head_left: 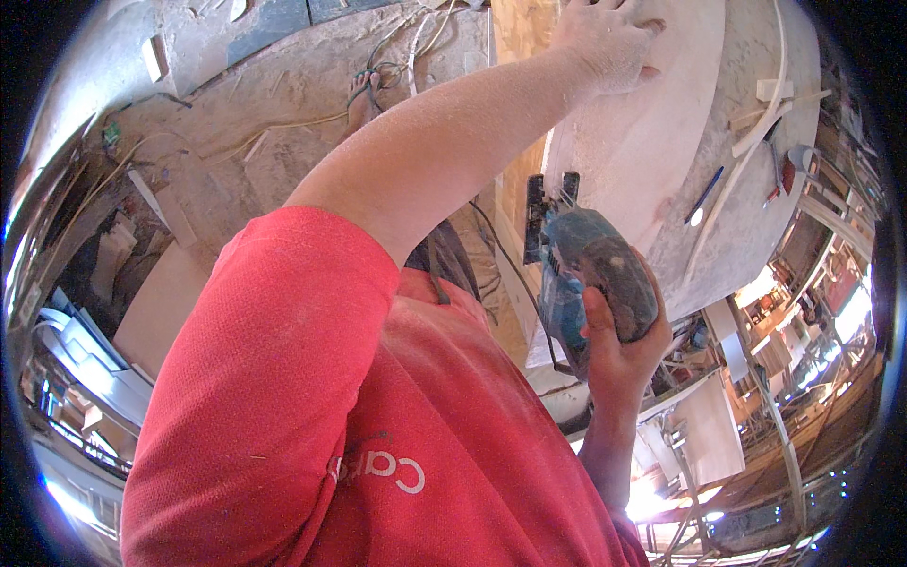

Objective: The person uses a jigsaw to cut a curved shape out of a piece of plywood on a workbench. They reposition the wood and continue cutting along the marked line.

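My right hand (628,345) grips a dusty blue and dark jigsaw (600,260), thumb on the near side and the fingers mostly hidden behind its body. Its black base plate (535,219) is at the left edge of a pale wooden board (652,142). Any blade is hidden. A dark cord (510,253) runs beside the tool. Stretched across the view, my left arm is dusted with fine powder. My left hand (609,47) lies on the far part of the board, fingers spread and partly cut off by the top edge.
Right of the board's pale sheet lie a blue pen (705,194), a long thin wood strip (732,203) and a red-handled tool (787,177). A sandalled foot (362,93) stands on the dusty floor near a yellow cord (283,125). Offcuts (162,203) lie at left.
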A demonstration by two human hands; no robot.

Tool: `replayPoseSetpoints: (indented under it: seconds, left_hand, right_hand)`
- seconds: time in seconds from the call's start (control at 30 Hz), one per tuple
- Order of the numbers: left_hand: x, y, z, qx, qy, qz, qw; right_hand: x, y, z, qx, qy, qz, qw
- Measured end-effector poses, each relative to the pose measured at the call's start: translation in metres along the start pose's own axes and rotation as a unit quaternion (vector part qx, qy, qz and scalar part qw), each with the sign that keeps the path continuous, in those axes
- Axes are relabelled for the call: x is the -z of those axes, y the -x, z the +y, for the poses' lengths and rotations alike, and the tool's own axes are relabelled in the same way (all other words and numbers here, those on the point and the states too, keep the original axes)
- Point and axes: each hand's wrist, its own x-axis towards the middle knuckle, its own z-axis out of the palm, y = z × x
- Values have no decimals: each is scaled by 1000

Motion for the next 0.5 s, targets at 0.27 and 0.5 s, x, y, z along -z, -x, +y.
replayPoseSetpoints:
  seconds: [0.27, 0.5]
  left_hand:
    - [-1, 0, 0, 0, 7, 10, 1000]
    - [0, -2, 0, 7, 21, -9, 1000]
  right_hand:
    - [-1, -2, -6, -5, -19, -1, 1000]
    - [-2, -3, -6, -15, -15, 5, 1000]
